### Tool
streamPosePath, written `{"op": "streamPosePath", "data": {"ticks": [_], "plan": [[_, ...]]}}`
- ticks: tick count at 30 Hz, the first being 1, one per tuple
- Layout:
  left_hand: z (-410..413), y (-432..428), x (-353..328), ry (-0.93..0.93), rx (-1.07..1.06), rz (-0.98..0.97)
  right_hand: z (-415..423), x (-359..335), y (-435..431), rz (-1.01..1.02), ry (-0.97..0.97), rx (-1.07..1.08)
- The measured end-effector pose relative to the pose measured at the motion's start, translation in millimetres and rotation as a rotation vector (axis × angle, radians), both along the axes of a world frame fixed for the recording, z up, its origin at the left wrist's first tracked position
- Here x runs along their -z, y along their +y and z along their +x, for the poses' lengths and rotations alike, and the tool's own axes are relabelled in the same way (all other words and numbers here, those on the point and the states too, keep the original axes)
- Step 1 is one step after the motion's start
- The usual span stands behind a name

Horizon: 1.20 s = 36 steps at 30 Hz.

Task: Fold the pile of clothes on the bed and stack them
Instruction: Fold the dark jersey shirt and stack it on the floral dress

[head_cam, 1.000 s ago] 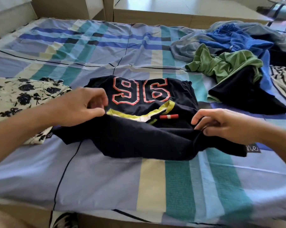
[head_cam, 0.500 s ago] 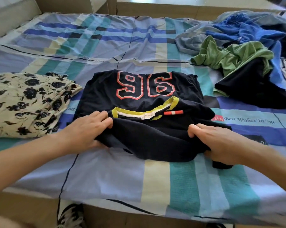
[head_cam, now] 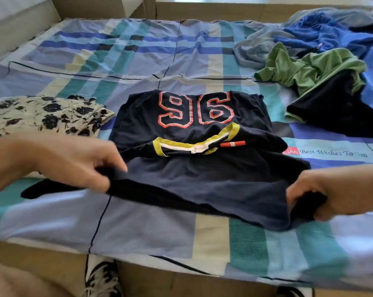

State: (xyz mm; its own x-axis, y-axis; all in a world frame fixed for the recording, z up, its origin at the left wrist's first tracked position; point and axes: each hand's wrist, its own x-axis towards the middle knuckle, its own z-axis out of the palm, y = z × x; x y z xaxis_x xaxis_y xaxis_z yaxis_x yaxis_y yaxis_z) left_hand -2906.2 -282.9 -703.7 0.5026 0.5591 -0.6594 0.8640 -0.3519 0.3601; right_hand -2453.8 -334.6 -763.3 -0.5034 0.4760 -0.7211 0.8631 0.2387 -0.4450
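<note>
A navy T-shirt (head_cam: 194, 172) with a red "96" and a yellow collar lies in the middle of the bed (head_cam: 138, 224), partly folded. My left hand (head_cam: 78, 166) pinches its near left edge. My right hand (head_cam: 331, 194) grips its near right corner, with dark cloth bunched in the fingers. The near edge is lifted a little off the sheet between both hands. A folded cream garment with black flowers (head_cam: 44, 114) lies to the left of the T-shirt. An unfolded pile (head_cam: 322, 67) of green, blue, grey and black clothes lies at the back right.
The bed has a blue, teal and cream checked sheet. Its near edge runs across the bottom, with a shoe (head_cam: 102, 277) on the floor below. A wooden headboard (head_cam: 213, 9) and furniture stand behind the bed.
Both hands went from pressing flat on the T-shirt's near part to gripping its near corners and pulling them apart and toward me. The camera has moved closer.
</note>
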Motion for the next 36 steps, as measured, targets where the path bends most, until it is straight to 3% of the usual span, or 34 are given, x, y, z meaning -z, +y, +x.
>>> {"op": "streamPosePath", "data": {"ticks": [2,4,6,9,12,14,18,24,30,33,36], "plan": [[9.1,-4.9,7.9,0.187,0.154,-0.178,-9.0,-0.5,-4.2,-0.130,-0.081,-0.051],[15.9,-1.8,22.0,0.160,0.133,-0.205,-18.2,-4.1,-3.2,-0.135,-0.042,0.029],[19.2,5.5,42.0,0.051,0.073,0.029,-23.1,-3.6,3.8,0.121,0.103,0.176],[25.7,21.5,77.2,-0.123,0.037,0.589,-30.3,3.7,19.6,0.718,0.243,0.341],[36.7,36.1,104.8,-0.005,0.053,0.832,-39.6,16.0,40.3,0.952,0.179,0.394],[42.7,44.4,113.4,0.047,0.023,0.811,-45.2,23.5,52.7,0.984,0.080,0.378],[47.6,53.4,114.3,-0.024,-0.022,0.799,-54.0,34.7,66.1,0.914,0.080,0.426],[48.9,59.5,121.1,-0.082,-0.050,0.948,-65.0,56.9,75.3,1.120,-0.007,0.296],[38.8,71.5,126.1,-0.083,-0.021,0.844,-70.1,52.1,90.3,1.202,0.208,0.387],[38.8,77.4,120.3,-0.078,-0.048,0.864,-67.9,46.2,92.9,1.163,0.288,0.369],[32.6,83.3,98.9,-0.148,-0.074,0.761,-60.5,35.3,90.6,1.080,0.354,0.355]]}}
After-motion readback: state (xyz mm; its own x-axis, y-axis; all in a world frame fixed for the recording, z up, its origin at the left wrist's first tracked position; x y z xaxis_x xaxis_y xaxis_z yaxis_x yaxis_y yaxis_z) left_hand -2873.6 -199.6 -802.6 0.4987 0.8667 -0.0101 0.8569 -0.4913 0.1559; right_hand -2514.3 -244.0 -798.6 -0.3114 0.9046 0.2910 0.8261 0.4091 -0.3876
